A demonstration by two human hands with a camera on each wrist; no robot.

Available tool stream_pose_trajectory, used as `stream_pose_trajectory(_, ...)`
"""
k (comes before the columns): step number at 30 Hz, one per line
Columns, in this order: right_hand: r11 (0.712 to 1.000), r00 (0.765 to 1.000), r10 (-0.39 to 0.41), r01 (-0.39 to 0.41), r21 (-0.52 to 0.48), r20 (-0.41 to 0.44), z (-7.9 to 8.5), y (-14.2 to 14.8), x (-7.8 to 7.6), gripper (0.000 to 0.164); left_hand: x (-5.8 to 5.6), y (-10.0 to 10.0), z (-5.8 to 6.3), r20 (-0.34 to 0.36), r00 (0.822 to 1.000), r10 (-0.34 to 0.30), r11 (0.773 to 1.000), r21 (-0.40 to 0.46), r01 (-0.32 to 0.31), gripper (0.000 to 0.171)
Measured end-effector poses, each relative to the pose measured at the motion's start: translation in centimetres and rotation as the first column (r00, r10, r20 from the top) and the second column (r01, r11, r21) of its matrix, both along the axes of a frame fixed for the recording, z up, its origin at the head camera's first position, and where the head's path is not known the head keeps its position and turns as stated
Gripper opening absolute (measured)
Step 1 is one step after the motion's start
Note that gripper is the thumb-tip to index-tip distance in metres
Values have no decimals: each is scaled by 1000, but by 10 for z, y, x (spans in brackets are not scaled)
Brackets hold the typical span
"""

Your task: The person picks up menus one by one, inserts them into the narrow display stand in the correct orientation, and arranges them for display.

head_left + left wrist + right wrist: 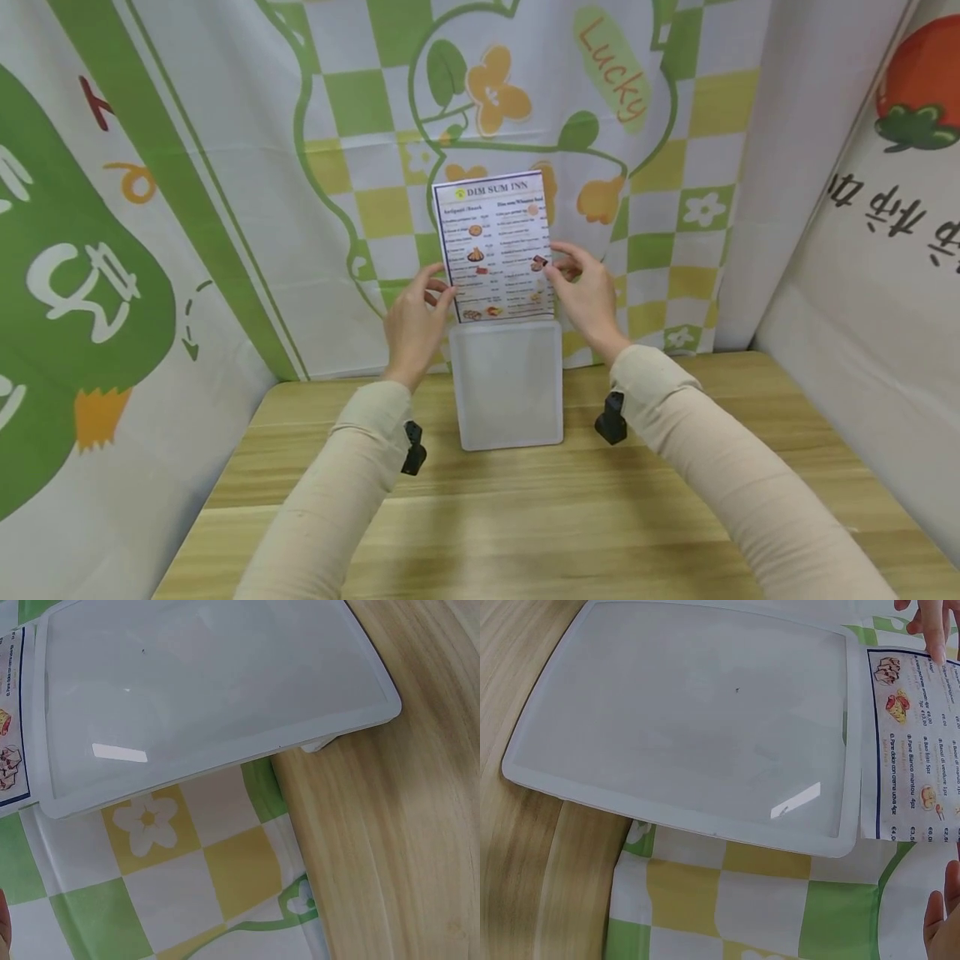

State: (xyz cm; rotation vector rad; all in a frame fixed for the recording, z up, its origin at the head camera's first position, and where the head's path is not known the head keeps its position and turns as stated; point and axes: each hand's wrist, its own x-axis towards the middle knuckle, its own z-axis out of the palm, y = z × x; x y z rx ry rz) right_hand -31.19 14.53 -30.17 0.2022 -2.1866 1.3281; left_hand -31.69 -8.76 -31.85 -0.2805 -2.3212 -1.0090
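Note:
A printed "DIM SUM INN" menu sheet (497,250) stands upright between the two hands. My left hand (418,321) pinches its left edge between thumb and fingers. On the other side, my right hand (587,296) pinches the right edge, lower down than the middle. Directly below is a white-framed display stand (507,387) with a glossy clear front, upright on the table. The menu's bottom margin meets the stand's top rim in the right wrist view, where the right hand (945,911) and left hand (932,626) show partly.
A wood-grain table (525,517) lies under the stand. Behind it hangs a green, yellow and white checked curtain (360,100), close to the stand's back. Printed white cloths also hang at the left and right. A black wrist camera (612,419) sits at the right sleeve.

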Motion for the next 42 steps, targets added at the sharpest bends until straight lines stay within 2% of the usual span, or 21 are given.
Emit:
stream_pose_trajectory(12,1000,1000,10,-9,-9,19,-3,-2,-2,32,-2,-2,-5,7,1000,15,1000,-12,-15,39)
stream_pose_trajectory(20,1000,1000,4,-5,21,22,-8,-3,-3,27,-4,-3,-9,25,999,26,999,-23,-25,38)
stream_pose_trajectory(29,1000,996,2,-2,-2,87,-18,-2,-3,24,-4,-3,-18,43,999,1,1000,-25,0,37)
stream_pose_trajectory(34,1000,993,0,2,-16,119,-22,-2,-2,23,-3,-2,-23,83,997,4,1000,-22,-2,38)
stream_pose_trajectory(42,1000,993,-14,15,-4,118,-34,2,-2,21,1,0,-30,143,990,2,1000,-11,0,36)
